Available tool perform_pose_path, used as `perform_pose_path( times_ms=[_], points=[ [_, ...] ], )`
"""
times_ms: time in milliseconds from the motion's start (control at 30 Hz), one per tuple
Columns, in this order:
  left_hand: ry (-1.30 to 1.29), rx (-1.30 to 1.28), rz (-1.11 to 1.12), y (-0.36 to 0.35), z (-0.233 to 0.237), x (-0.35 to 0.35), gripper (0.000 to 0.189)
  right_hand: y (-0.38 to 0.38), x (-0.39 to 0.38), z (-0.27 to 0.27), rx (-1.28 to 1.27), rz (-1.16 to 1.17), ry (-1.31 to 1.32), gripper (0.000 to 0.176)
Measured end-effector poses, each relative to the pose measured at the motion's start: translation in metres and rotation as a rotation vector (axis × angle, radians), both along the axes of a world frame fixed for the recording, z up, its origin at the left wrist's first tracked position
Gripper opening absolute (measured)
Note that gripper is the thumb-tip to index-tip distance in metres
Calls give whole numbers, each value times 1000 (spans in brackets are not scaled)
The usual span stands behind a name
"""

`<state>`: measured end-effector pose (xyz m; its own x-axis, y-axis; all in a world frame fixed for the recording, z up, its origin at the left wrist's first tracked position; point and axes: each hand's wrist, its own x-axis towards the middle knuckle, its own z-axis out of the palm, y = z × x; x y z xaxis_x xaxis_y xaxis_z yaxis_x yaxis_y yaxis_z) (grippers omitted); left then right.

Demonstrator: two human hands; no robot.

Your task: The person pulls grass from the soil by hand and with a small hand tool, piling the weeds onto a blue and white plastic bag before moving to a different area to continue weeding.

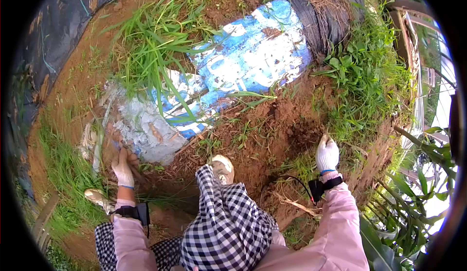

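Observation:
My left hand (123, 169), in a white glove with soil-brown fingertips, is low at the left beside the torn grey sheet (146, 125). Its fingers are curled down near the ground, and what they hold, if anything, I cannot make out. At the right, my right hand (327, 155), also in a white glove, has its fingers pressed together against the loose dark soil (304, 135) at the edge of the green weeds (365, 91). Anything between those fingertips is too small to name. A blue and white printed sheet (253, 59), spotted with dirt, lies ahead between the hands.
Long grass (155, 42) lies over the printed sheet's left part. Black plastic sheeting (53, 32) covers ground at the upper left, and more dark sheeting (328, 23) is bunched at the top right. Leafy plants (413, 212) stand at the right. My shoe (222, 169) is on the soil.

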<state>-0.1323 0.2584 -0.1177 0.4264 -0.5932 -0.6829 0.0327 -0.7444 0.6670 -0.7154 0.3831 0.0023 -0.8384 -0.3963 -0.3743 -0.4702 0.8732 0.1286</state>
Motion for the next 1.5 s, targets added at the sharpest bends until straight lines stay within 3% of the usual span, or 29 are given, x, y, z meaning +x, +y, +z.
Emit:
perform_pose_path(
  times_ms=[33,100,133,167,300,333,367,400,433,500,533,633,700,733,833,867,933,967,1033,1067,1100,1133,1200,1267,1300,1333,1433,1500],
  points=[
    [77,10,-2,-2,-3,5,32,3,-8,-5,57,77,104,58],
    [231,29,9,4,-13,23,32,-3,2,-12,438,18,17,67],
    [176,55,3,1,-7,17,33,-19,20,-9,647,13,-95,73],
    [159,30,6,0,-5,11,33,-8,27,-19,701,107,-171,69],
    [235,-22,-19,5,-15,25,33,10,24,-56,641,136,-246,53],
    [294,-27,-38,3,-15,26,32,10,12,-65,616,346,-437,50],
    [255,-7,-39,2,-14,26,32,19,-2,-60,469,74,-390,50],
    [217,14,-38,-2,-3,16,32,20,-16,-62,420,129,-410,49],
    [177,43,-35,-2,3,11,32,4,-13,-48,377,185,-432,48],
    [139,23,-32,10,-10,21,31,-53,8,12,139,-130,-236,47],
    [127,1,-41,7,-15,23,30,-58,6,24,120,-6,-130,48],
    [229,47,-16,3,-9,23,30,-17,-2,-6,404,186,-98,57],
    [180,21,-28,1,-6,17,29,-20,30,-4,775,78,-328,76],
    [177,8,-14,1,-8,17,28,6,34,-19,773,126,-392,79],
    [126,-19,-1,6,-10,17,27,61,44,-63,564,52,-374,60],
    [108,-30,-7,5,-11,16,26,75,46,-69,494,176,-358,56],
    [228,-25,2,-1,-6,15,27,52,74,-49,514,104,-264,53],
    [286,-18,11,0,-4,16,27,42,86,-42,680,192,-403,53],
    [303,-5,-1,8,-14,30,27,23,121,-9,752,538,-392,51],
    [262,2,-8,9,-16,30,27,47,108,-22,719,760,-355,49],
    [222,0,-6,5,-16,27,26,50,96,-17,546,806,-196,45],
    [197,-8,3,2,-17,25,26,79,61,-45,458,532,-136,44],
    [144,-8,20,3,-13,15,27,82,24,-54,403,75,17,43],
    [91,11,19,2,-9,10,27,81,7,-38,552,-99,172,39],
    [67,18,21,0,-8,8,27,89,0,-37,667,-83,231,38],
    [104,7,29,0,-8,7,27,96,-5,-39,576,-191,240,43],
    [189,-15,56,2,-10,15,27,74,-15,-25,601,-51,154,40],
    [223,-19,61,3,-15,20,27,75,-32,-27,653,22,-46,41]
  ],
)
